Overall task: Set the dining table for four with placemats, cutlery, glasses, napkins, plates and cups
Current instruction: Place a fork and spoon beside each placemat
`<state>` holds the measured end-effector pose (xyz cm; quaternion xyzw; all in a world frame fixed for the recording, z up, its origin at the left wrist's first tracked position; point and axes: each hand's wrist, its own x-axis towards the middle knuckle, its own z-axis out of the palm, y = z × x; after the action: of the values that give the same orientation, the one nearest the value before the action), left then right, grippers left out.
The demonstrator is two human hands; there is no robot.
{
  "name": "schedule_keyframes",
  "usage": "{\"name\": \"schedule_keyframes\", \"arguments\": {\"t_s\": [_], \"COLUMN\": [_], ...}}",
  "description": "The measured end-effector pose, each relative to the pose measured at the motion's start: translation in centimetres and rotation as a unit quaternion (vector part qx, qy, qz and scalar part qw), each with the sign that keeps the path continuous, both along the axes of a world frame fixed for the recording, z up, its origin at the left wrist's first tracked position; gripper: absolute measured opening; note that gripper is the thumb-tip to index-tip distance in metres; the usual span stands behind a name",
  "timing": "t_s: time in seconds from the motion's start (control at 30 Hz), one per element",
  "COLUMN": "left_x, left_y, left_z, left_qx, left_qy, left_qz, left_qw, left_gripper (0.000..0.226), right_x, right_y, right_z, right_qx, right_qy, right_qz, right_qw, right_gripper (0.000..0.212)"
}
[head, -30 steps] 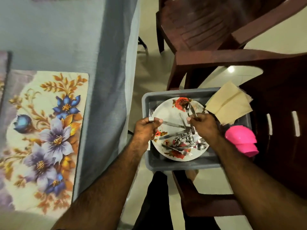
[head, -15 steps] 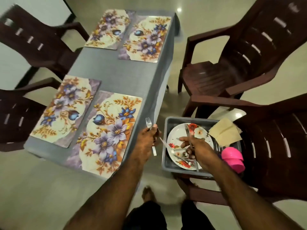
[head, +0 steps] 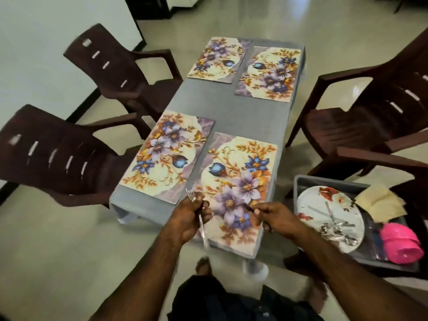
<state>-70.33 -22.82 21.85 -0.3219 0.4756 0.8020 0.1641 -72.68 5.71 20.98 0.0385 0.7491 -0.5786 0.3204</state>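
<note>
Left hand (head: 188,216) curls around a fork (head: 199,216), gripped mid-handle. Tines point up and away, handle end toward the person; long axis runs roughly near-far, slightly tilted. Silver, blurred. Right hand (head: 274,216) pinches a dark thin utensil (head: 247,207), tip pointing left; can't tell which kind. Both hover over the nearest floral placemat (head: 238,181) on the grey table (head: 231,117). Grey tub (head: 301,181) right of the table holds a plate (head: 308,200) with more cutlery.

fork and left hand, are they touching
Touching. The head view shows the left hand gripping the fork around its middle, with the tines sticking out above the fingers and the handle below.
</note>
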Motion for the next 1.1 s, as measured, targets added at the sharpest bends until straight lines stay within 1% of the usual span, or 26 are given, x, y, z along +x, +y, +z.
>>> {"name": "schedule_keyframes", "arguments": {"t_s": [0.07, 0.1, 0.13, 0.2, 0.3, 0.37, 0.47, 0.57, 0.63, 0.7, 0.77, 0.83, 0.9, 0.97, 1.1], "left_x": [0.1, -0.1, -0.2, -0.5, -1.1, -1.8, -2.6, -3.1, -2.8, -2.1, -1.2, -0.7, -0.3, 0.0, 0.2], "left_y": [-4.6, -6.0, -7.3, -9.2, -10.3, -10.4, -10.7, -11.2, -11.3, -11.3, -11.0, -10.6, -10.3, -10.1, -10.4], "left_z": [-0.9, -1.0, -1.3, -1.1, -0.4, -0.1, -0.4, -1.9, -3.3, -4.4, -5.2, -5.9, -6.5, -6.8, -7.3], "left_qx": [-0.040, -0.066, -0.092, -0.147, -0.211, -0.235, -0.264, -0.319, -0.364, -0.402, -0.423, -0.448, -0.458, -0.461, -0.489], "left_qy": [-0.027, -0.036, -0.048, -0.054, -0.022, -0.001, 0.011, 0.035, 0.054, 0.084, 0.109, 0.127, 0.121, 0.115, 0.144], "left_qz": [-0.097, -0.144, -0.186, -0.266, -0.374, -0.415, -0.428, -0.453, -0.471, -0.486, -0.493, -0.494, -0.493, -0.490, -0.464], "left_qw": [0.994, 0.987, 0.977, 0.951, 0.903, 0.879, 0.864, 0.832, 0.801, 0.772, 0.752, 0.734, 0.729, 0.731, 0.724], "left_gripper": [0.019, 0.016, 0.014, 0.021, 0.019, 0.020, 0.023, 0.024, 0.018, 0.015, 0.016, 0.016, 0.016, 0.016, 0.014], "right_x": [0.3, 0.5, 0.8, 1.5, 2.5, 2.8, 3.9, 5.0, 5.6, 6.2, 6.8, 7.4, 7.6, 7.7, 7.5], "right_y": [-4.9, -6.5, -8.0, -10.3, -12.0, -12.5, -13.2, -13.6, -13.1, -12.3, -11.9, -11.5, -11.0, -10.6, -10.5], "right_z": [-0.4, -0.5, -0.6, -1.0, -1.4, -1.4, -1.6, -2.3, -3.0, -3.7, -3.9, -4.4, -4.8, -4.8, -4.7], "right_qx": [0.042, 0.057, 0.071, 0.086, 0.114, 0.133, 0.143, 0.180, 0.242, 0.292, 0.330, 0.369, 0.391, 0.386, 0.396], "right_qy": [0.034, 0.051, 0.059, 0.064, 0.086, 0.095, 0.066, 0.058, 0.052, 0.051, 0.060, 0.071, 0.070, 0.066, 0.068], "right_qz": [0.044, 0.057, 0.058, 0.037, 0.026, 0.030, 0.022, 0.029, 0.040, 0.045, 0.054, 0.068, 0.051, 0.020, 0.000], "right_qw": [0.998, 0.995, 0.994, 0.993, 0.989, 0.986, 0.987, 0.982, 0.968, 0.954, 0.941, 0.924, 0.916, 0.920, 0.916], "right_gripper": [0.037, 0.037, 0.034, 0.028, 0.025, 0.023, 0.023, 0.026, 0.024, 0.018, 0.006, 0.009, 0.011, 0.007, 0.004]}}
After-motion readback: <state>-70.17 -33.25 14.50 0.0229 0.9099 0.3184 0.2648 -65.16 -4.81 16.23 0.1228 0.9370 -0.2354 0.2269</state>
